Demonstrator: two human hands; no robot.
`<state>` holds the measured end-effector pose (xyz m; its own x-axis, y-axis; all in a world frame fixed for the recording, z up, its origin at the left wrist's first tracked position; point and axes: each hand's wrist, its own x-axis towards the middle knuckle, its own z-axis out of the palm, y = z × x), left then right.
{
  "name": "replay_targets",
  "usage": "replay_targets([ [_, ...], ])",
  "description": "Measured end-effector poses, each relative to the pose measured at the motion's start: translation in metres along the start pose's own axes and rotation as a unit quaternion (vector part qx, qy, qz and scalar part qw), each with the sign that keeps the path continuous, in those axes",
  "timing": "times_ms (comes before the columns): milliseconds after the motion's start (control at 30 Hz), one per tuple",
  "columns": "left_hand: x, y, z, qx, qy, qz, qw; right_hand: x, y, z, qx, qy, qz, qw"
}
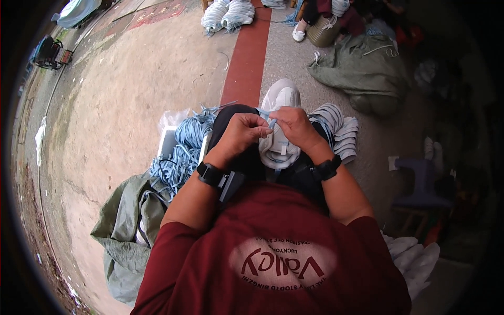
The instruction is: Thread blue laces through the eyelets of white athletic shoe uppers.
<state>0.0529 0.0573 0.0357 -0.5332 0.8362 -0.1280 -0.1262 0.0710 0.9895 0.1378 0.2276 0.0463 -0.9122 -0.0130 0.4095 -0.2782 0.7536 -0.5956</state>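
Note:
A white sneaker (280,97) lies on my lap with its toe pointing away from me. My left hand (240,132) and my right hand (294,125) meet over its tongue, both pinching a thin light-blue shoelace (272,124). The lace runs down through the eyelets of the shoe. Each wrist wears a black band. My red shirt fills the lower part of the view.
A heap of light-blue laces (181,152) lies at my left beside a grey-green sack (123,226). Stacked white shoe parts (344,134) sit at my right. Another green sack (362,65), a blue stool (422,181) and a seated person's feet (302,31) are farther off.

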Motion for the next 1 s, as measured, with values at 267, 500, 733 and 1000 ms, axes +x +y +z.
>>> replay_targets([
  [267,0.023,-0.016,-0.004,-0.142,0.122,0.012,0.982,-0.015,0.006,0.003,-0.041,0.062,0.071,0.995],
  [500,0.047,-0.033,0.010,-0.139,0.093,0.004,0.986,-0.024,0.015,0.020,-0.107,0.075,0.110,0.985],
  [733,0.058,-0.039,0.012,-0.023,0.100,-0.006,0.995,-0.028,0.016,0.022,-0.122,0.083,0.126,0.981],
  [1000,0.062,-0.046,0.009,-0.021,0.117,-0.001,0.993,-0.022,0.016,0.028,-0.134,0.077,0.131,0.979],
])
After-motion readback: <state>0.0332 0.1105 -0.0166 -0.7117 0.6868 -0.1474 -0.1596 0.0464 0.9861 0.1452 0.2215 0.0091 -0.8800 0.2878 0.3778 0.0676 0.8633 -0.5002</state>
